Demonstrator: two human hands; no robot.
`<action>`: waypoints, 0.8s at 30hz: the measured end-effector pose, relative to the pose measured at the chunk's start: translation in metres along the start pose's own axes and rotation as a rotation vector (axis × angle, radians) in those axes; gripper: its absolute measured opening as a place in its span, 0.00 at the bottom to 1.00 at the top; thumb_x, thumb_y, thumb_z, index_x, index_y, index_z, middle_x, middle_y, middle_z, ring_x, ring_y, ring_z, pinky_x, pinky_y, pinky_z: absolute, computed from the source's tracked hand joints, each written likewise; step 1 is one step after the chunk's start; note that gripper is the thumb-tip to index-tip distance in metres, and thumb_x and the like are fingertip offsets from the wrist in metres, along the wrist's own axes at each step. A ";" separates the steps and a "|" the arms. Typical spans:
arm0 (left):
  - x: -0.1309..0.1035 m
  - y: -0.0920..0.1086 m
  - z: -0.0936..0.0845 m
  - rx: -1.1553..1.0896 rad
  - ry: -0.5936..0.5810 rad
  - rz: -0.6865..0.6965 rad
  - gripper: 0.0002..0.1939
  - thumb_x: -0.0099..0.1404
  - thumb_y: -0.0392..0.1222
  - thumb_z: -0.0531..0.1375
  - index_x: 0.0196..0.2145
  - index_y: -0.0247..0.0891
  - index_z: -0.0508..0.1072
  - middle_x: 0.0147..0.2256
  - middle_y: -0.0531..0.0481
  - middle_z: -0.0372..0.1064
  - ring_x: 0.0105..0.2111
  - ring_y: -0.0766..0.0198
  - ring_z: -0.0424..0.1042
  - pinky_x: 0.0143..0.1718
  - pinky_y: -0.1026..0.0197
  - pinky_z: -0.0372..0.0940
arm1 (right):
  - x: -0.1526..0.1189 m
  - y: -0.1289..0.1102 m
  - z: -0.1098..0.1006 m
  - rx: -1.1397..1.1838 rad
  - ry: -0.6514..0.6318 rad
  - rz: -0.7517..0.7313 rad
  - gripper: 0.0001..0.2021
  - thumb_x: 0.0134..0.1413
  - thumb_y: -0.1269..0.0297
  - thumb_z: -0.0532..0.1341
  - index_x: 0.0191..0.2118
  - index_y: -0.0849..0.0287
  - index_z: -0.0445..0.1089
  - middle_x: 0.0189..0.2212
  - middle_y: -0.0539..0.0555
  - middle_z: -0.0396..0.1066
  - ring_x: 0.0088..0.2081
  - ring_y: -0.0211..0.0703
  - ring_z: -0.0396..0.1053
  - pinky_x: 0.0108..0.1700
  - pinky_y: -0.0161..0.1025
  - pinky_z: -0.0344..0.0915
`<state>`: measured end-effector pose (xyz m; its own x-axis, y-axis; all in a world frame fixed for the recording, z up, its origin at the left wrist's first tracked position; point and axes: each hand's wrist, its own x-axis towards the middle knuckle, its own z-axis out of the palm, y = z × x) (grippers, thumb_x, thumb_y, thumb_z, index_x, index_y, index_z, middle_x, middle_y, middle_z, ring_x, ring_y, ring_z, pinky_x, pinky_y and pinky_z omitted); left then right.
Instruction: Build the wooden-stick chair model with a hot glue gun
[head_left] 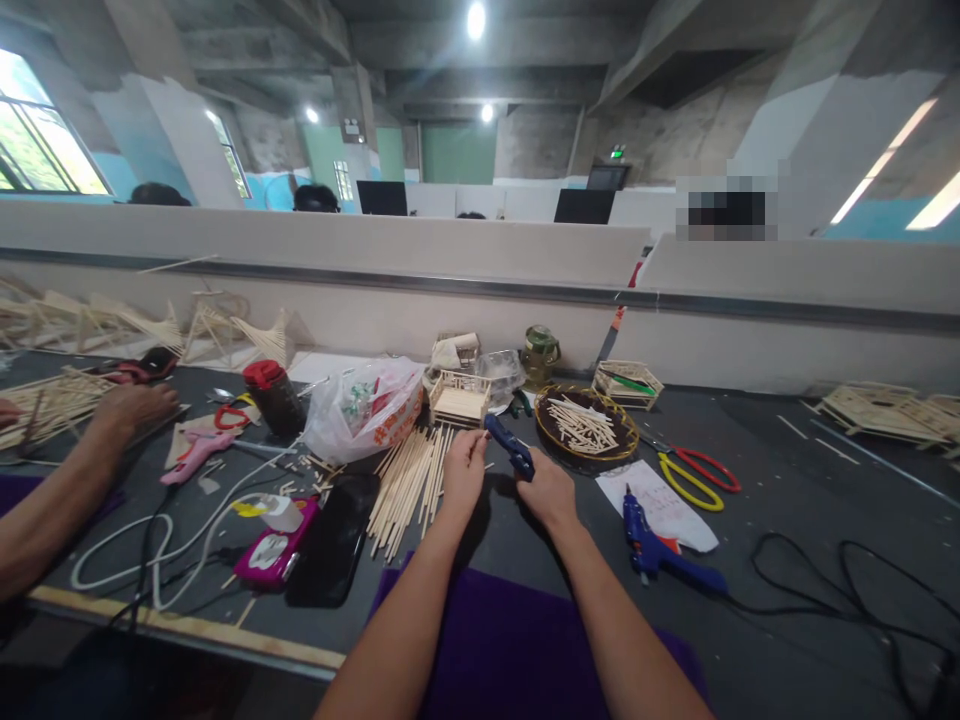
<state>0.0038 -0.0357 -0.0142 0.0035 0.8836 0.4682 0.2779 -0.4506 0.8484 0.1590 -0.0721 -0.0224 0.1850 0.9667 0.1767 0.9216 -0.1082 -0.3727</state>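
In the middle of the desk my right hand point(551, 488) is wrapped round a dark blue hand cutter point(510, 447), whose head tilts up and left toward my other hand. My left hand point(463, 470) is closed in a pinch just left of the tool; a small thing at its fingertips is too tiny to make out. Beside my left wrist lies a bundle of thin wooden sticks point(409, 490). Beyond my hands stands a small stick-built frame point(461, 397). A wicker basket point(551, 440) of short stick pieces sits past my right hand.
To the right are a blue glue gun point(660, 550), paper point(686, 520) and red-and-yellow scissors point(694, 475). On the left lie a phone point(334, 540), a pink power strip point(277, 545), a plastic bag point(360, 410) and a pink glue gun point(196, 450). A co-worker's arm point(75, 490) reaches in there.
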 end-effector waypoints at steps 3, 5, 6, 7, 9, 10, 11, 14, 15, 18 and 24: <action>0.002 0.000 -0.001 -0.081 -0.014 -0.011 0.12 0.68 0.39 0.53 0.40 0.38 0.76 0.39 0.46 0.72 0.43 0.60 0.70 0.47 0.58 0.63 | 0.003 0.005 -0.006 -0.001 0.055 0.021 0.15 0.57 0.58 0.58 0.49 0.56 0.67 0.42 0.56 0.73 0.45 0.47 0.70 0.40 0.37 0.59; 0.003 0.001 -0.002 -0.096 -0.006 -0.025 0.12 0.68 0.39 0.53 0.42 0.38 0.76 0.40 0.46 0.71 0.44 0.60 0.70 0.47 0.58 0.63 | 0.004 0.008 -0.010 -0.076 0.051 0.041 0.21 0.55 0.54 0.60 0.53 0.57 0.65 0.44 0.59 0.72 0.48 0.51 0.69 0.43 0.40 0.59; 0.003 0.002 -0.003 -0.094 -0.002 -0.030 0.12 0.68 0.39 0.53 0.42 0.38 0.76 0.40 0.46 0.71 0.44 0.60 0.70 0.48 0.58 0.63 | 0.004 0.009 -0.012 -0.119 0.031 0.044 0.23 0.54 0.53 0.61 0.54 0.57 0.65 0.44 0.60 0.71 0.49 0.53 0.68 0.44 0.41 0.59; 0.003 0.003 -0.003 -0.088 0.001 -0.032 0.13 0.68 0.39 0.53 0.43 0.38 0.76 0.40 0.46 0.71 0.44 0.60 0.70 0.48 0.58 0.63 | 0.004 0.010 -0.014 -0.158 0.001 0.044 0.25 0.53 0.52 0.62 0.54 0.57 0.65 0.44 0.60 0.71 0.49 0.54 0.68 0.45 0.43 0.59; 0.004 0.005 -0.005 -0.074 0.007 -0.028 0.13 0.68 0.39 0.53 0.43 0.38 0.76 0.40 0.46 0.71 0.44 0.60 0.70 0.48 0.58 0.63 | 0.002 0.010 -0.018 -0.205 -0.067 0.033 0.26 0.51 0.50 0.63 0.54 0.56 0.65 0.44 0.61 0.70 0.49 0.56 0.67 0.46 0.45 0.58; 0.004 0.006 -0.005 -0.069 0.011 -0.021 0.13 0.68 0.39 0.53 0.43 0.39 0.76 0.39 0.46 0.71 0.44 0.60 0.70 0.47 0.59 0.63 | 0.001 0.009 -0.019 -0.215 -0.096 0.020 0.27 0.51 0.49 0.63 0.54 0.57 0.65 0.45 0.61 0.70 0.49 0.57 0.67 0.47 0.46 0.58; 0.005 0.007 -0.006 -0.063 0.015 -0.012 0.13 0.68 0.38 0.53 0.44 0.39 0.76 0.39 0.46 0.71 0.43 0.60 0.70 0.47 0.59 0.63 | -0.001 0.008 -0.020 -0.220 -0.123 0.002 0.29 0.49 0.49 0.64 0.55 0.57 0.65 0.45 0.61 0.70 0.50 0.58 0.66 0.47 0.48 0.58; 0.004 0.009 -0.008 -0.019 0.026 0.008 0.14 0.68 0.36 0.52 0.46 0.38 0.75 0.41 0.46 0.71 0.43 0.61 0.69 0.46 0.59 0.64 | -0.007 0.007 -0.022 -0.226 -0.202 -0.077 0.33 0.46 0.46 0.65 0.56 0.58 0.65 0.47 0.63 0.68 0.51 0.60 0.64 0.49 0.51 0.57; 0.004 0.008 -0.008 0.016 0.021 0.003 0.14 0.68 0.35 0.52 0.46 0.38 0.75 0.41 0.45 0.71 0.43 0.61 0.69 0.46 0.60 0.64 | -0.008 0.007 -0.022 -0.225 -0.228 -0.102 0.35 0.45 0.44 0.66 0.56 0.58 0.65 0.48 0.63 0.67 0.52 0.61 0.63 0.50 0.51 0.57; 0.001 0.006 -0.009 0.187 -0.035 -0.033 0.15 0.65 0.31 0.54 0.47 0.38 0.75 0.42 0.45 0.71 0.43 0.60 0.70 0.46 0.59 0.64 | -0.009 0.009 -0.022 -0.189 -0.275 -0.139 0.39 0.42 0.37 0.65 0.56 0.56 0.67 0.51 0.64 0.65 0.54 0.62 0.61 0.50 0.52 0.57; -0.002 -0.001 -0.012 0.599 -0.221 -0.048 0.12 0.65 0.31 0.55 0.40 0.39 0.77 0.38 0.46 0.73 0.44 0.58 0.69 0.47 0.58 0.61 | 0.009 0.021 -0.022 -0.022 -0.116 -0.035 0.19 0.66 0.54 0.49 0.45 0.58 0.74 0.43 0.59 0.73 0.48 0.47 0.68 0.49 0.39 0.58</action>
<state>-0.0078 -0.0379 -0.0132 0.1581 0.9353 0.3167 0.7711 -0.3173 0.5521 0.1876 -0.0707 -0.0091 0.1128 0.9902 0.0822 0.9344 -0.0776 -0.3476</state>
